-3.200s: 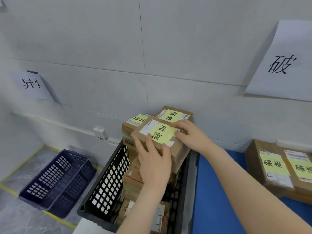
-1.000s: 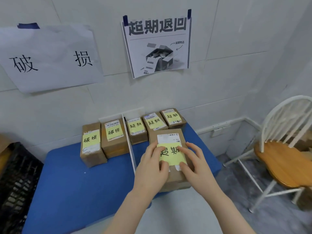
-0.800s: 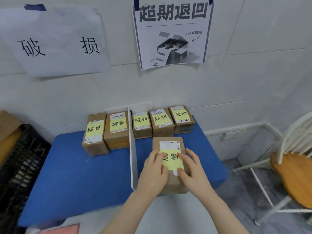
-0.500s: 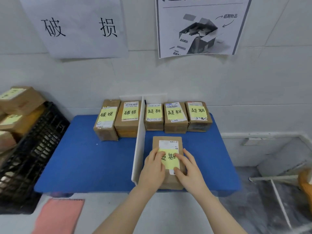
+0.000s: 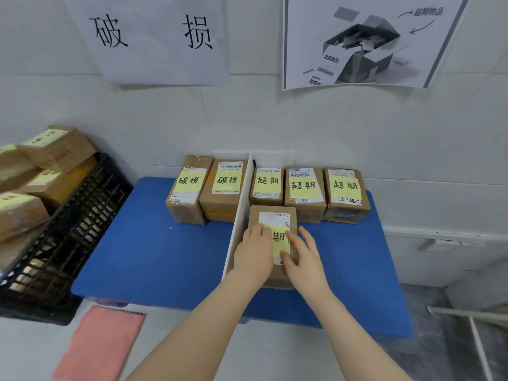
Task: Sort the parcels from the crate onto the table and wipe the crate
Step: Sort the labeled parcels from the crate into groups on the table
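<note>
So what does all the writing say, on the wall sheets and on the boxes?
"破 损": white wall sheet.
"超期物品": printed poster; its smaller print is unreadable.
"破损": yellow notes on two left parcels.
"超期": notes on three right parcels.
"期": note on held parcel, partly covered.
Barcodes, shipping labels, crate parcels: too small or blurred.

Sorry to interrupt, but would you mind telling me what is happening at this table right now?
A person is sorting parcels. Both hands, left hand and right hand, rest on a yellow-labelled parcel lying on the blue table, right of the white divider. Three parcels marked alike stand in a row behind it; two with a different label stand left of the divider. The black crate at left still holds several parcels, and a pink cloth lies in front of it.
</note>
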Demonstrator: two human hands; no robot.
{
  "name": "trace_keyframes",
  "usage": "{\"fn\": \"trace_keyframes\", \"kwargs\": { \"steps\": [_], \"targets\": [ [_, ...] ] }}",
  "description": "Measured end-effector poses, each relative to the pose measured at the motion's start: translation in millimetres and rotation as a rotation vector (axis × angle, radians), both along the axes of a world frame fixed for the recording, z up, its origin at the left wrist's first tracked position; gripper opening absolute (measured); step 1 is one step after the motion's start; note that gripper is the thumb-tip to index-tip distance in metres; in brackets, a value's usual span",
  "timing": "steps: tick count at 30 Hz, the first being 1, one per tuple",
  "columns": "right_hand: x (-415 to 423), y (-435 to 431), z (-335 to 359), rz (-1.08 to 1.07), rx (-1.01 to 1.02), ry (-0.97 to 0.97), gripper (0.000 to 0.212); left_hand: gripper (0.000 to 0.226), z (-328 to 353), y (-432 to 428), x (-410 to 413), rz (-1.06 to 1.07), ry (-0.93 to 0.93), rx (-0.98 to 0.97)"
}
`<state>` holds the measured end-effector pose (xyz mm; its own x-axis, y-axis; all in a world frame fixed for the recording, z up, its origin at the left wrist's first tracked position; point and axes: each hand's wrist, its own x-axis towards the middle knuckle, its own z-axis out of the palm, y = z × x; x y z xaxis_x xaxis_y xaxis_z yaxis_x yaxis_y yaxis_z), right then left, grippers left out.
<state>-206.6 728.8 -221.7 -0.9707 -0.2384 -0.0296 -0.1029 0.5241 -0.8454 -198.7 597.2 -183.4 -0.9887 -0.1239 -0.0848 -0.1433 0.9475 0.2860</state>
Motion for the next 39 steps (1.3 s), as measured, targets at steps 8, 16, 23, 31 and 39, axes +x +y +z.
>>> {"fn": "trace_keyframes", "kwargs": {
  "steps": [8, 16, 23, 31, 39],
  "targets": [
    [-16, -12, 4, -0.009, 0.017, -0.033, 0.046, 0.054, 2, -6, -21, 0.061, 0.002, 0.108],
    [-19, -18, 5, -0.018, 0.014, -0.046, 0.047, 0.054, 4, -5, -24, 0.073, -0.011, 0.101],
    [-18, -11, 12, -0.009, -0.024, -0.077, 0.044, 0.051, 29, -4, -13, 0.061, 0.013, 0.24],
    [-20, -43, 85, 0.005, 0.174, 0.341, 0.041, 0.049, 103, -114, 47, 0.255, 0.36, -0.041],
    [41, -199, 136, 0.419, 0.494, 0.588, 0.035, 0.055, 86, -211, 119, 0.389, 0.024, -0.221]
  ]
}}
